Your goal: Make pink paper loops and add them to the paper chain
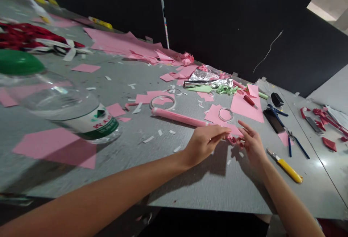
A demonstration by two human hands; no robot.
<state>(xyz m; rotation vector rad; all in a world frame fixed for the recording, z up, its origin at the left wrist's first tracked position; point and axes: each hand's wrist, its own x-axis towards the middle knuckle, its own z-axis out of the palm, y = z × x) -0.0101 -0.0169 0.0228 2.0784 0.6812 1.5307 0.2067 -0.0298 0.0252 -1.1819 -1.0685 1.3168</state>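
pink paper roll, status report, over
Left hand over right end of pink paper roll. Right hand at pink flap there. Tape ring close to roll's left end; yellow cutter right of both hands.

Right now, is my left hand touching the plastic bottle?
Apart. The head view shows it: grey table with paper scraps lies between your left hand and the plastic bottle.

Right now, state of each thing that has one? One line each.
Pink paper tube, rolled up
Pink paper between the hands, partly curled
Bottle, capped; fill level unclear
White rings, lying flat
Foil, crumpled
Green strips, curled
Nearer pliers, handles spread
Yellow cutter, lying flat
Phone-like slab, dark
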